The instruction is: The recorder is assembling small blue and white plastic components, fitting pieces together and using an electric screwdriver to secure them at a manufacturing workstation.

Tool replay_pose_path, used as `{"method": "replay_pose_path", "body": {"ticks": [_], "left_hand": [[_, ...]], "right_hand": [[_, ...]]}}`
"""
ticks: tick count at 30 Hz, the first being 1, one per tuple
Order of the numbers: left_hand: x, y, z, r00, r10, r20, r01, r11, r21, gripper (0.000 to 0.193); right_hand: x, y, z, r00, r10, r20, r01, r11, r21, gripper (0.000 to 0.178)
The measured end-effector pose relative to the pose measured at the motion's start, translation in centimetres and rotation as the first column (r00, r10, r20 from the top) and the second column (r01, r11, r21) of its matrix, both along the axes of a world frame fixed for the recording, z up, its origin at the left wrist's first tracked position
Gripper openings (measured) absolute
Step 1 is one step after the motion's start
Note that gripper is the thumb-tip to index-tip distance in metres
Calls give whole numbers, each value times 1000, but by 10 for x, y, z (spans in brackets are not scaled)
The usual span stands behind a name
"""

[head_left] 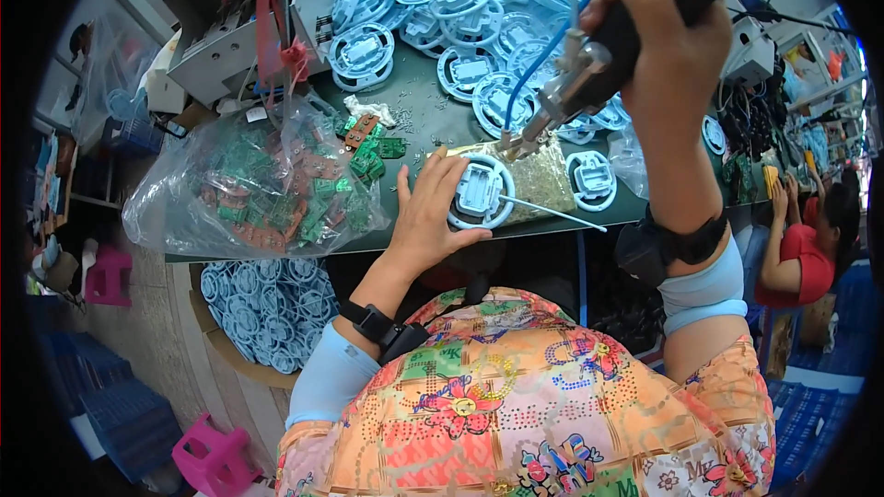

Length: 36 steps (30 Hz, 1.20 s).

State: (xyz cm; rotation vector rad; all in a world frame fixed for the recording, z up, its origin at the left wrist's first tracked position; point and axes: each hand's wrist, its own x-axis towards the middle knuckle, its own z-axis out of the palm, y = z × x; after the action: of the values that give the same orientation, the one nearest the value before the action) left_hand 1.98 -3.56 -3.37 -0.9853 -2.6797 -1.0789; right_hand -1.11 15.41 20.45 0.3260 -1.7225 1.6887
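Observation:
A light-blue plastic ring-shaped part (pixel 480 191) with a rectangular frame in its middle lies at the table's near edge. My left hand (pixel 428 207) holds its left side between thumb and fingers. From the part a thin pale rod (pixel 560 213) runs toward the lower right. My right hand (pixel 677 46) is wrapped round a black electric screwdriver (pixel 615 44), tilted with its metal tip (pixel 520 143) just above and right of the part. A blue hose (pixel 536 64) runs to the tip. Under it lies a gold-coloured plate (pixel 543 179).
More blue ring parts (pixel 460 18) are heaped at the back. A single blue part (pixel 591 179) lies to the right. Left stand a clear bag (pixel 267 193) of green and brown circuit boards and a metal machine (pixel 221 28). Loose screws (pixel 419 115) are scattered about. A box of parts (pixel 267 313) stands below.

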Motion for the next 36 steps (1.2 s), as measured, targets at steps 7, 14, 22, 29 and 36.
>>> {"method": "replay_pose_path", "body": {"ticks": [7, 14, 22, 29, 36], "left_hand": [[0, 8, 2, 999, 33, -30, -33, 999, -10, 101], [3, 7, 2, 998, 37, -41, -38, 999, -10, 101], [2, 6, 7, 997, 63, -35, -64, 998, -25, 99], [-5, 15, -4, 984, 172, -45, -173, 985, 0, 101], [-3, 18, -2, 970, 210, -121, -208, 978, 32, 94]], "right_hand": [[-8, 2, -28, 1000, 14, -13, -15, 997, -72, 16], [-9, 2, -36, 994, -71, 79, 77, 994, -78, 19], [-6, 2, -20, 998, 27, 63, -20, 994, -107, 19], [0, -5, -21, 998, 30, -60, -35, 996, -86, 19], [-2, -7, -34, 999, 25, 22, -24, 997, -76, 22]]}}
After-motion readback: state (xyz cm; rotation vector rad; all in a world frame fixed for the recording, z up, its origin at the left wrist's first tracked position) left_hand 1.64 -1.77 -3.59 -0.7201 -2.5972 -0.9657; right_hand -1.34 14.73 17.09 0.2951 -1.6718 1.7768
